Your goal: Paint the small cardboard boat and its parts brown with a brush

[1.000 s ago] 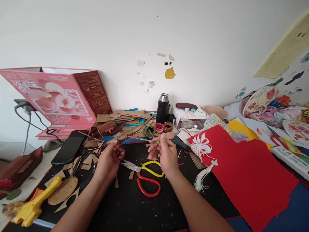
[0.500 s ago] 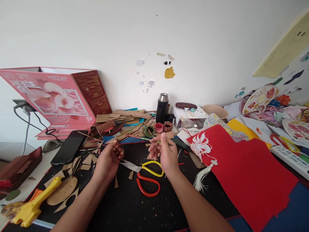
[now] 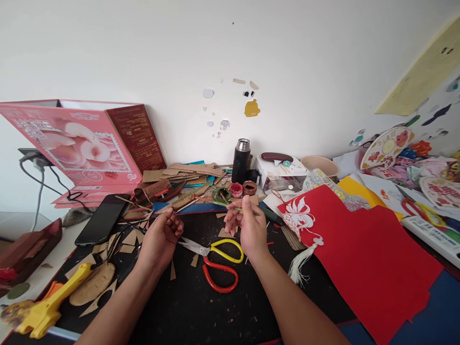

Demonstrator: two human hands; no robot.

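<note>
My left hand (image 3: pixel 163 237) is closed in a pinch on a thin brownish stick (image 3: pixel 190 204), which slants up to the right. My right hand (image 3: pixel 249 230) pinches a thin green-tipped stick (image 3: pixel 220 204) between thumb and fingers, its other fingers loosely curled. The tips of the two sticks are apart. Just beyond them stand small open paint jars, one green (image 3: pixel 222 194), one red (image 3: pixel 236 190) and one brown (image 3: pixel 249 188). Between my forearms lie scissors (image 3: pixel 204 251) with one yellow and one red handle, on the black mat (image 3: pixel 201 311).
A black flask (image 3: pixel 240 163) stands by the wall, with cardboard strips (image 3: pixel 179 172) to its left. Red paper (image 3: pixel 370 258) covers the right side. A phone (image 3: pixel 102 218), a yellow glue gun (image 3: pixel 57 302) and cardboard scraps (image 3: pixel 129 239) lie left. A pink box (image 3: pixel 89 143) stands behind.
The brownish stick in my left hand has tilted upward. My right hand has shifted slightly right, and the green tip has moved away from the brownish stick.
</note>
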